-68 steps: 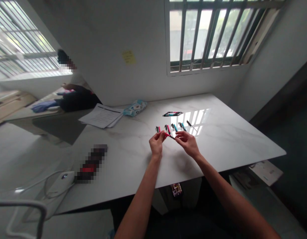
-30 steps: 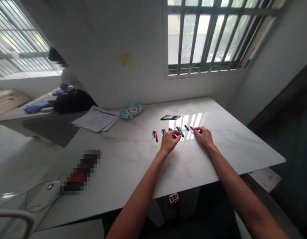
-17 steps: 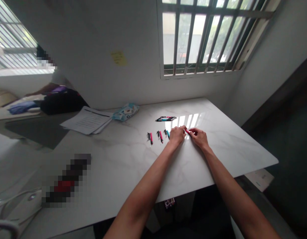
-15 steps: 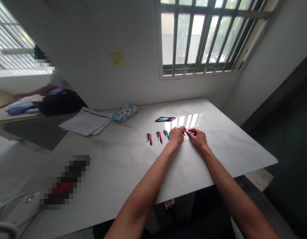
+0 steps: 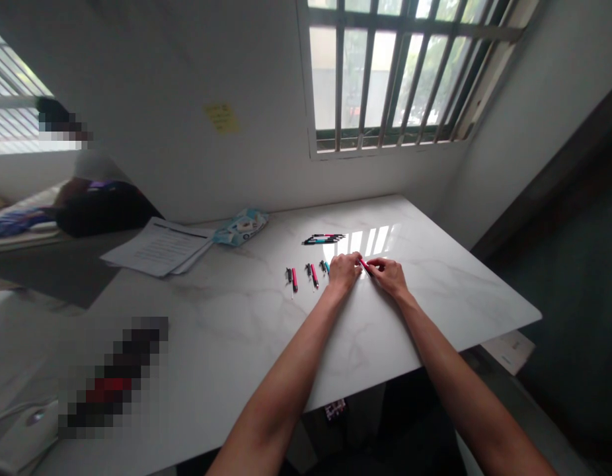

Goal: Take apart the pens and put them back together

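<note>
Both my hands rest on a white marble table (image 5: 266,330) and meet over a pink pen (image 5: 365,266). My right hand (image 5: 391,276) pinches the pen's near end. My left hand (image 5: 344,271) is curled with its fingertips at the pen's far end and covers other pens beneath it. To its left lie a black pen part (image 5: 289,276), two pink pens (image 5: 295,279) (image 5: 314,276) and a teal pen (image 5: 326,267) in a row. A bundle of several assembled pens (image 5: 323,238) lies farther back.
A stack of printed papers (image 5: 160,247) and a blue wipes packet (image 5: 240,227) lie at the back left. A white device with a cable (image 5: 23,433) sits at the near left. Another person (image 5: 82,192) is at a table on the far left. Barred window ahead.
My hands lowered from mid-air, where they held a pink pen, down to the row on the table. They then closed together on a pink pen there. The camera view drifted right.
</note>
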Action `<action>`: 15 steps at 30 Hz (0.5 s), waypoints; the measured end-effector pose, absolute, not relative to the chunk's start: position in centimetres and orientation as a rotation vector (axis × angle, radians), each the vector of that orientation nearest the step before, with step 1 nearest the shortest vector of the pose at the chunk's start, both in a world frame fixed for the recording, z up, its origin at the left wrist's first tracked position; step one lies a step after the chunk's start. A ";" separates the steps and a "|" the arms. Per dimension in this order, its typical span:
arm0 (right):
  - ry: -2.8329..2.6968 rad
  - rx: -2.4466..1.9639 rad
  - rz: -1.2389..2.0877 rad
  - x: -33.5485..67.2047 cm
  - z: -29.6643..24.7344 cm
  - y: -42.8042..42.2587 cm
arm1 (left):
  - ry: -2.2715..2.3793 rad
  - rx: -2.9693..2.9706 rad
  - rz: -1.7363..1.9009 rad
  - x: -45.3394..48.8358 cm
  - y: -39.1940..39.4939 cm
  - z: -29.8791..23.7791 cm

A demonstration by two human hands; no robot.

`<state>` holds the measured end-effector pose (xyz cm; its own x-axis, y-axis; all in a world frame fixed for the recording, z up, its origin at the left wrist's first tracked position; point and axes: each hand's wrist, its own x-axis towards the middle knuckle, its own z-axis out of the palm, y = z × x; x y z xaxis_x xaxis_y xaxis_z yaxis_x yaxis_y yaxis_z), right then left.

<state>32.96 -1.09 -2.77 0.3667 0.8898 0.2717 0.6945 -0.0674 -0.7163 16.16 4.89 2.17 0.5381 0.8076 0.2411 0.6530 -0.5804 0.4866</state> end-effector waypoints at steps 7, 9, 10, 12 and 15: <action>-1.372 -1.837 0.324 32.9 -2.8 -1.1 | 1.282 2.479 0.795 10.0 3.6 4.0; -1.374 -1.838 0.314 32.9 -2.9 -1.1 | 1.380 2.429 0.864 6.5 2.8 4.2; -1.375 -1.835 0.308 32.9 -2.9 -1.1 | 1.473 2.382 0.901 4.5 2.4 4.1; -1.370 -1.829 0.291 32.9 -3.0 -1.2 | 1.693 2.257 0.955 0.5 1.8 3.7; -1.319 -1.845 0.240 32.8 -3.3 -1.0 | 1.888 2.048 1.060 -4.6 1.5 2.9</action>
<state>32.84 -1.00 -3.25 0.4289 0.8528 0.2979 0.6931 -0.0991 -0.7140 -4.57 1.52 2.93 -0.0492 0.9220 0.3840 0.8078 -0.1893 0.5582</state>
